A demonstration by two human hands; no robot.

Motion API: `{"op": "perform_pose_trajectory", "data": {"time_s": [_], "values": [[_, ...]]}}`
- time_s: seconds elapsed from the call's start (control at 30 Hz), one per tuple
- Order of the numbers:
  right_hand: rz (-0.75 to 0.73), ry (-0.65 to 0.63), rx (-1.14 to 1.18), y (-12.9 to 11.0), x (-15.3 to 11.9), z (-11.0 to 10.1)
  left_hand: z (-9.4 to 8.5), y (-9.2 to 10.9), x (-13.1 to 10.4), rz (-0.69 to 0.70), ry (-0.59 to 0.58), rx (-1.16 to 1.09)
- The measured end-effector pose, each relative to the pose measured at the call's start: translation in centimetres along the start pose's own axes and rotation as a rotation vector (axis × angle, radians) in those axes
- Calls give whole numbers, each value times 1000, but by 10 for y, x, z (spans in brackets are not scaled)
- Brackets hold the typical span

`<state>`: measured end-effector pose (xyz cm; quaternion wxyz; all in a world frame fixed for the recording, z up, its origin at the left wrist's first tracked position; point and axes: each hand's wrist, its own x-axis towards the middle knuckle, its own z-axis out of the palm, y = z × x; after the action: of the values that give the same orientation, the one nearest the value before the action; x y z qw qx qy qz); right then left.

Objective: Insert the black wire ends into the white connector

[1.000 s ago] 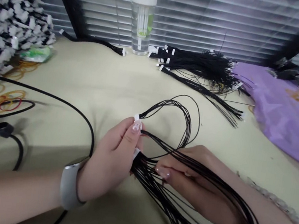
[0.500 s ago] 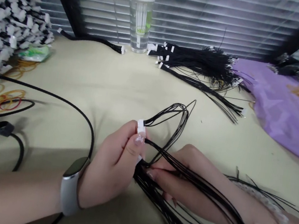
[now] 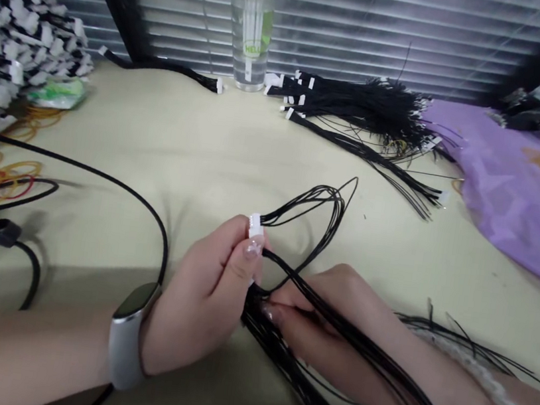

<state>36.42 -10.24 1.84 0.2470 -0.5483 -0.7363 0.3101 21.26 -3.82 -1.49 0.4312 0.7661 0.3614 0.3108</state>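
Observation:
Near the centre, my left hand (image 3: 209, 294) is closed round a white connector (image 3: 256, 226), its thumb pressed on the front. Thin black wires (image 3: 331, 218) leave the connector's top, loop out to the right and come back down between the hands. More black wires run from below my left thumb across my right forearm in a large loop. My right hand (image 3: 330, 305) pinches the black wire bundle just below and right of my left hand; its fingertips are partly hidden by wires. A second white piece barely shows beneath my left thumb.
A clear bottle (image 3: 253, 32) stands at the back. Black cable bundles (image 3: 358, 108) lie right of it, beside a purple cloth (image 3: 512, 196). At left are piled white connectors (image 3: 17, 33), rubber bands (image 3: 6, 182) and a black cable (image 3: 103, 174).
The view has shifted slightly, so the background sits a little higher. The big wire loop over my right forearm has moved a little downward. Both hands keep their grips.

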Motion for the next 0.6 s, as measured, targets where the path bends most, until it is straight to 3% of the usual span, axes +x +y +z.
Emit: {"op": "perform_pose_trajectory", "data": {"time_s": [0.33,0.5,0.6], "values": [[-14,84,-196,15,-8,15,2,-1,4,-108,-26,-46],[-5,48,-410,17,-8,-17,2,-1,7,-166,-15,-93],[80,266,-598,25,-18,-48,2,0,8,-202,-12,-129]]}}
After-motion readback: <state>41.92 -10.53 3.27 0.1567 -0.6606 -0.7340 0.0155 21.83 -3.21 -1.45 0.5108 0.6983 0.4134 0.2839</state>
